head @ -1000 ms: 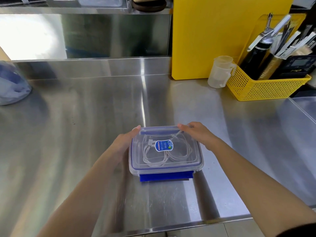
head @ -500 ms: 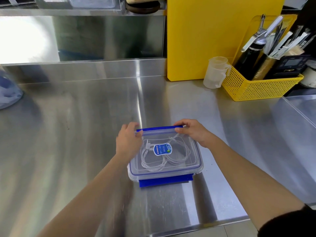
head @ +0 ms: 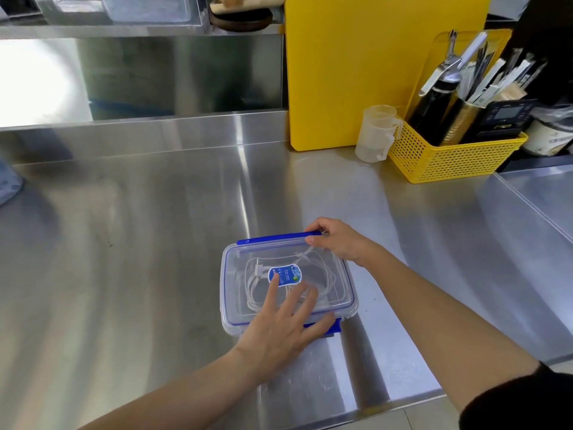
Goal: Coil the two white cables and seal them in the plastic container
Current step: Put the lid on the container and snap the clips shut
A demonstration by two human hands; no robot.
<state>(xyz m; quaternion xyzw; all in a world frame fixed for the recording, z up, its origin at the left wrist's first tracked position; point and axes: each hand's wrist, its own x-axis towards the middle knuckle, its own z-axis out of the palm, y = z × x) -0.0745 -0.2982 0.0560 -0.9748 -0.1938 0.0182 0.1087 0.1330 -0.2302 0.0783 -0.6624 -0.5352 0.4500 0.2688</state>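
Plastic container (head: 231, 305) lid risks popping up: right hand (head: 338, 240) is pinching the far blue latch (head: 273, 238), left hand (head: 279, 330) is pressing down, fingers spread.

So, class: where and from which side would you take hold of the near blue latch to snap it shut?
Grip the near blue latch by its free outer edge, coming from the person's side, and fold it down against the container wall. It sticks out flat from the lid's near rim, hinged there, so that edge is the lever. The left hand already lies over it.
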